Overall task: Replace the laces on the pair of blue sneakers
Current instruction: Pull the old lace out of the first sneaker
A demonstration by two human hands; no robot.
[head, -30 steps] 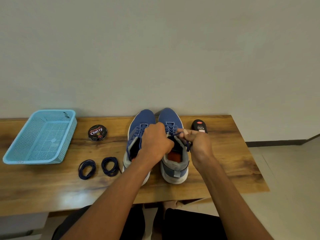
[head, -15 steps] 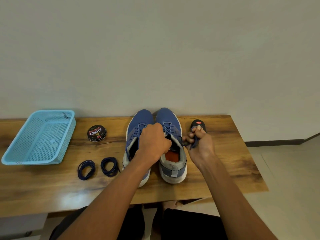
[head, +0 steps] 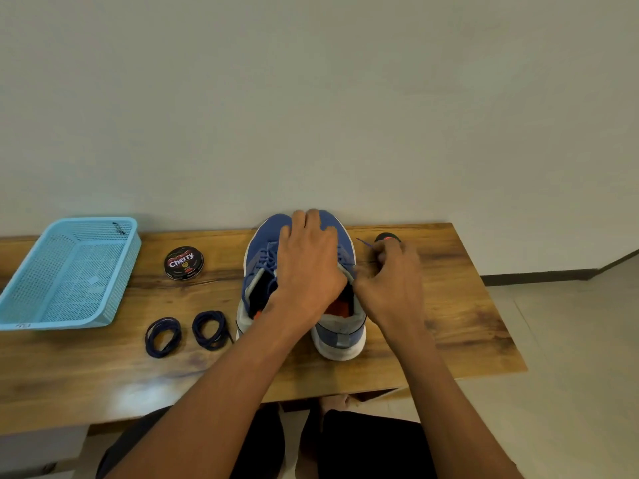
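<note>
Pair of blue knit sneakers with white soles and grey heel collars point(head: 257, 267) side by side at the back middle of the brown wooden desk point(head: 449, 305), toes toward the wall, heels toward the near edge. Left hand point(head: 309, 267) laid flat over the right-hand sneaker of the pair, fingers fairly straight and spread, reaching over the toe, pressing down on the laced front. Right hand point(head: 389, 288) just right of the sneakers, fingers curled, pinching a thin dark blue lace end point(head: 364, 243) that sticks out up and to the left from the fingertips. Left-hand sneaker uncovered, blue laces visible across its tongue. Orange-red insole showing inside the right-hand sneaker between the two hands.

Left of the sneakers, near the heels: two coiled dark navy spare laces point(head: 186, 331) lying beside each other on the desk. Farther left and back from the sneakers: round black shoe polish tin lettered "Cherry" point(head: 184, 262). Well left of the sneakers, at the desk's end: light blue plastic mesh basket point(head: 69, 274). Just right of the sneakers, behind the right hand: small black item with a red mark point(head: 387, 237), mostly hidden.
</note>
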